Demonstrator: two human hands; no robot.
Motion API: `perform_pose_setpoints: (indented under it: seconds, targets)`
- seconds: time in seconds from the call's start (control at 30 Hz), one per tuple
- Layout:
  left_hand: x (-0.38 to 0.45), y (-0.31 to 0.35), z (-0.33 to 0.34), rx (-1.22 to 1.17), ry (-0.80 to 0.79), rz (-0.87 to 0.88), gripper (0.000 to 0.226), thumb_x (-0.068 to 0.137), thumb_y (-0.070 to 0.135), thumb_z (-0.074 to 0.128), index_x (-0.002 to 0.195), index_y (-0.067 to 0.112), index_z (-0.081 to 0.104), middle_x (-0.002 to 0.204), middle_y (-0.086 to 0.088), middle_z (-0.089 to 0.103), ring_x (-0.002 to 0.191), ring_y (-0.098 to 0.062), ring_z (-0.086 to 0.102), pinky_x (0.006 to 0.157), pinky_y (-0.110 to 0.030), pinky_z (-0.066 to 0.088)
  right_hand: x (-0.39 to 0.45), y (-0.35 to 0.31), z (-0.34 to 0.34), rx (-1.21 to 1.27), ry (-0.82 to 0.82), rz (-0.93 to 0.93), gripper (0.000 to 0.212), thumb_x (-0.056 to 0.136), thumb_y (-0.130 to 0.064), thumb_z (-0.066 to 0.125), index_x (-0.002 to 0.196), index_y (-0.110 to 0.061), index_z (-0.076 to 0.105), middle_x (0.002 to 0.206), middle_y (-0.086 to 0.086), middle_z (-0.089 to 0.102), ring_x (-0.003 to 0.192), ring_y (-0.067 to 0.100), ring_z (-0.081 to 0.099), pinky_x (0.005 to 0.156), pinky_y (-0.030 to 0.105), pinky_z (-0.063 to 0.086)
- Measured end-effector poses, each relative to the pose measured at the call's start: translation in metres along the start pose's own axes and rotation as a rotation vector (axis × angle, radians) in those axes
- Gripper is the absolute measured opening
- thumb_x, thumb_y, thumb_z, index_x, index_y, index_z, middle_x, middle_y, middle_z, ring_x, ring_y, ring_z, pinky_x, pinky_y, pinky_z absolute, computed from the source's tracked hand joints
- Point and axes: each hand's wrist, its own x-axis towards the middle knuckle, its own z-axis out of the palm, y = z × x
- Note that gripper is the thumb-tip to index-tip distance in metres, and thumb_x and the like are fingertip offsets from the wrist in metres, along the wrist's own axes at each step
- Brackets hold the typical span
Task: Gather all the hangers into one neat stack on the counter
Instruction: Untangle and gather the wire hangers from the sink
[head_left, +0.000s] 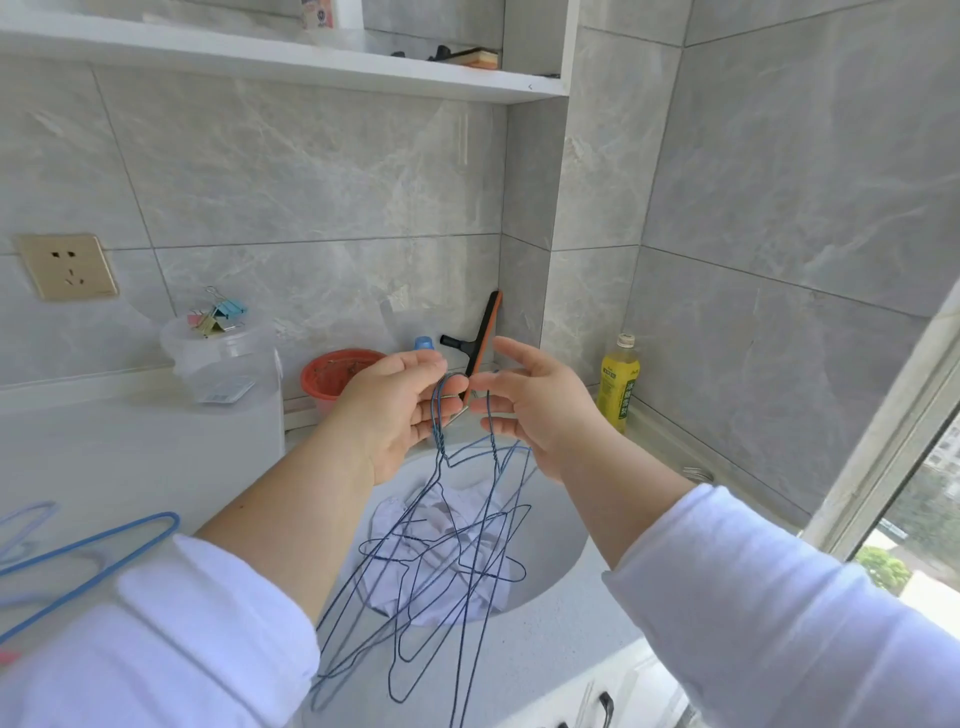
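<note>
— What did the head view show of the room?

— Grey marbled wall tiles (322, 171), a white shelf (291, 65) above, and a window (914, 525) at the right. The pale counter (104, 457) ran to a round sink (556, 540) with white cloth (441, 551) lying in it. A red basin (332, 371), a squeegee (480, 338) and a yellow bottle (618, 382) stood along the back.

— And the hangers?

— The left hand (395, 410) pinched a bunch of dark blue wire hangers (441, 561) by their hooks, hanging over the sink. The right hand (540, 405) was just beside them, fingers spread, touching one neck lightly; whether it gripped could not be told. Light blue hangers (88, 551) lay on the counter at the left.
</note>
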Motion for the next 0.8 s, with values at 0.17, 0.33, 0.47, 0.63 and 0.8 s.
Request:
perform_pose_setpoints:
  seconds: [0.17,0.33,0.47,0.63,0.8]
  targets:
    - [0.001,0.003,0.004,0.103,0.006,-0.05,0.01,0.091,0.012,0.053,0.097,0.016,0.06,0.071,-0.002,0.069,0.051,-0.011,0.064,0.06,-0.028,0.049,-0.001,-0.008,0.009,-0.172,-0.05,0.039,0.058,0.083,-0.008,0.056,0.136,-0.027,0.042,0.099,0.007,0.072,0.078,0.018,0.07,0.075,0.037,0.058]
    - [0.001,0.007,0.006,0.228,-0.009,-0.024,0.017,0.093,0.008,0.047,0.107,0.012,0.057,0.079,-0.007,0.066,0.06,-0.016,0.064,0.059,-0.028,0.049,0.002,-0.022,0.017,-0.43,-0.061,0.059,0.06,0.087,-0.008,0.045,0.14,-0.032,0.032,0.107,0.013,0.068,0.095,0.03,0.068,0.084,0.046,0.057]
    - [0.003,0.018,-0.001,0.163,0.112,0.017,0.015,0.093,0.008,0.045,0.089,0.017,0.056,0.072,-0.003,0.064,0.053,-0.012,0.059,0.057,-0.027,0.052,-0.001,-0.035,0.018,-0.441,-0.048,0.038,0.06,0.087,-0.007,0.051,0.14,-0.029,0.033,0.1,0.007,0.069,0.078,0.024,0.071,0.079,0.038,0.059]
    - [0.004,0.031,-0.022,-0.046,0.253,0.024,0.019,0.091,0.011,0.046,0.076,0.019,0.054,0.053,0.003,0.054,0.029,-0.004,0.043,0.054,-0.026,0.044,0.002,-0.04,0.004,-0.467,0.15,-0.035,0.053,0.085,-0.002,0.051,0.133,-0.022,0.047,0.119,0.009,0.063,0.064,0.015,0.055,0.045,0.021,0.046]
    - [0.003,0.04,-0.043,-0.075,0.281,0.013,0.016,0.092,0.015,0.048,0.078,0.021,0.055,0.065,0.001,0.052,0.04,-0.007,0.04,0.057,-0.024,0.043,0.013,-0.034,-0.024,-0.436,0.411,-0.017,0.047,0.082,0.0,0.041,0.122,-0.017,0.057,0.11,0.004,0.068,0.051,0.011,0.042,0.045,0.023,0.032]
